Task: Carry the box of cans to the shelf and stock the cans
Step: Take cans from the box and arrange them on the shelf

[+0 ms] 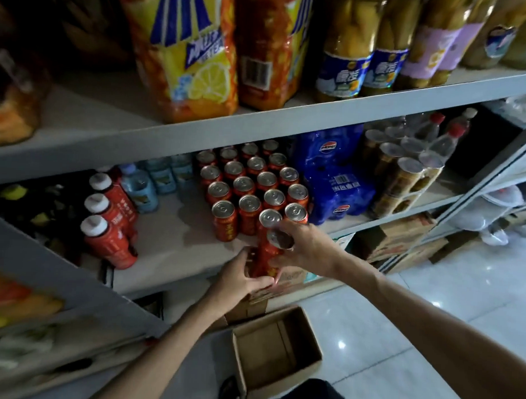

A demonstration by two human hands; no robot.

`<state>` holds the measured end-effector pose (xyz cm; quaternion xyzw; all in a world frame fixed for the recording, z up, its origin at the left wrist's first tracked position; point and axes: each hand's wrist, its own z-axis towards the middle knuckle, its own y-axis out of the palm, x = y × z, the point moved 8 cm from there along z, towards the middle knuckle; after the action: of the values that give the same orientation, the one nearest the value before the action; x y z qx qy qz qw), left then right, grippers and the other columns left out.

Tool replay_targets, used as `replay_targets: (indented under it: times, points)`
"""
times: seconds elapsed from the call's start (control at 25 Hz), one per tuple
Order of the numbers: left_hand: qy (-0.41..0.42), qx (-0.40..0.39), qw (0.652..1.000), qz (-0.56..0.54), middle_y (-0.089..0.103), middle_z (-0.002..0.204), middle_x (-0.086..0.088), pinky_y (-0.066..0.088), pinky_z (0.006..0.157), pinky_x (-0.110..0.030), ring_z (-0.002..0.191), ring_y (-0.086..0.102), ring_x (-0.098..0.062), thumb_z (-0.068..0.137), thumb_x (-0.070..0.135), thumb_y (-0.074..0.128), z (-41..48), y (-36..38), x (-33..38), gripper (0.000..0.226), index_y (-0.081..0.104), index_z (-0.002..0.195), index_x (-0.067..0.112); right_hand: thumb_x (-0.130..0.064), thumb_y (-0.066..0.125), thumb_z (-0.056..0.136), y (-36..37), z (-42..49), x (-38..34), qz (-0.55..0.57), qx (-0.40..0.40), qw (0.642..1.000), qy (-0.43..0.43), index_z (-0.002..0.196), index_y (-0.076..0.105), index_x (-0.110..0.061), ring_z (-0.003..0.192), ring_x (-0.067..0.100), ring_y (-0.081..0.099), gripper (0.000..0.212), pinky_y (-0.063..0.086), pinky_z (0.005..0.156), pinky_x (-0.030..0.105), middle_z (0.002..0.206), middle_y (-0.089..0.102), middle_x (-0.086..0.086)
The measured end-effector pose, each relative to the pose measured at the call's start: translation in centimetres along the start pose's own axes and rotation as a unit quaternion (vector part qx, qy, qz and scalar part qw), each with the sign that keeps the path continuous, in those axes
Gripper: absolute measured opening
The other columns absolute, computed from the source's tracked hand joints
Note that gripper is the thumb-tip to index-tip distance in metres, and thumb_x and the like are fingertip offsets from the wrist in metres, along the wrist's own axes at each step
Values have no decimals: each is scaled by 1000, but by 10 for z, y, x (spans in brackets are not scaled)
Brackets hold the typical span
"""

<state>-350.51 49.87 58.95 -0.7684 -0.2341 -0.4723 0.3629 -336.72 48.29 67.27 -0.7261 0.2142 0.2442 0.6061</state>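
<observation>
Both hands meet at the front edge of the middle shelf [171,241]. Her or his right hand [309,245] reaches in from the right, fingers curled over the silver top of a red can [265,256] that leans slightly towards us. The left hand [241,277] comes up from below and grips the same can round its lower end, thumb across the front. Something dark sits behind the left fingers; whether that is a second can I cannot tell.

Just behind the held can stands a block of cans [250,181], red with silver tops, upright in tidy rows running back under the upper shelf. The nearest of them touches or nearly touches the held one.

On the tiled floor [431,294], right below the hands, lies the box [277,349], open at the top, its cardboard bottom showing.

Left of the block stand red bottles [106,223] with white caps, and pale blue bottles [155,177] behind them. Right of it, touching, sits a blue Pepsi pack [334,178], then a shrink-wrapped pack of jars [406,168]. Yellow-and-orange packs [186,53] and jars of yellow fruit [365,53] fill the upper shelf. Cartons [403,237] sit stacked on the bottom level.
</observation>
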Motion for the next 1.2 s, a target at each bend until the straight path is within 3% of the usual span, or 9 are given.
replay_targets:
  times: [0.16,0.28,0.36,0.52,0.72,1.0,1.2]
  points:
    - [-16,178,968,178,54,124,2,42,95,-28,118,50,-16,74,28,80,8,-61,-41,62,50,127,18,-39,78,74,6,49,-34,-148,-4,987,-59,137,41,-23,122,23,51,74,44,103,38,135,53,4]
    - [-120,160,932,301,37,146,-18,32,111,-42,137,34,-35,77,46,73,29,-75,-84,84,34,144,15,-36,75,78,5,74,-38,-184,8,980,-74,141,42,-17,126,25,45,74,37,103,34,137,52,7]
    - [-173,131,912,347,25,154,-22,25,115,-46,141,24,-39,82,58,62,36,-76,-106,90,23,151,14,-38,74,79,9,84,-32,-203,12,976,-72,143,41,-16,129,25,41,75,32,107,36,138,51,8]
    - [-172,140,882,416,36,145,-21,35,108,-48,132,33,-40,86,60,52,41,-77,-120,75,36,143,16,-39,72,78,23,99,-23,-247,8,964,-96,144,40,-13,133,25,38,78,22,112,43,142,49,8]
    - [-168,165,863,448,45,132,-17,41,100,-44,122,41,-37,85,59,53,44,-76,-113,63,46,133,19,-37,74,77,42,104,-18,-301,-5,945,-126,145,40,-13,127,27,41,80,26,109,40,135,42,11]
    - [-188,140,867,441,39,138,-21,37,105,-46,128,34,-38,83,67,50,48,-74,-119,71,45,135,18,-37,73,79,56,104,-18,-393,7,905,-161,142,42,-13,131,30,37,74,24,113,39,136,44,13]
    - [-185,141,893,386,31,147,-21,29,111,-50,136,27,-40,80,66,56,48,-67,-112,87,35,143,11,-36,75,77,56,103,-14,-350,30,924,-151,142,43,-11,129,30,39,77,31,109,42,138,44,13]
